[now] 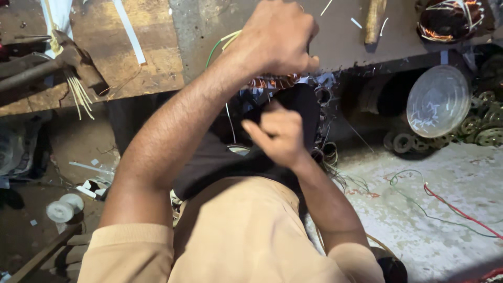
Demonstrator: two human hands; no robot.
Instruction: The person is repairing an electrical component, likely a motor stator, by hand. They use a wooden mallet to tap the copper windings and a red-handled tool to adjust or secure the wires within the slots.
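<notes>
Right at the edge of the workbench [209, 31], smack in the middle of the view, sits a copper motor winding [275, 81], mostly hidden behind the person's hands. Left hand [277, 34] is balled into a tight fist just above the winding, with thin green and pale wires [222, 44] coming out from under it on the side away from the winding. Can't tell exactly what that fist is clamped on, the fingers cover it. Right hand [280, 133] is lower, below the winding, also curled shut with the thumb poking up toward the coil; whether it's pinching a wire or just the dark cloth [225, 157] draped under it, I honestly can't make out. The two hands are apart, one over the winding and one under it.

Other stuff around the winding: far off to its left on the wooden part of the bench lies a hammer [63, 63] with a bundle of pale strips next to it. Off to its right, under the bench, a round clear plastic lid [437, 99] leans near a pile of metal rings. Lower right of the winding, red and green wires [445, 202] trail across the concrete floor. A white tape roll [63, 209] sits on the floor, lower left.
</notes>
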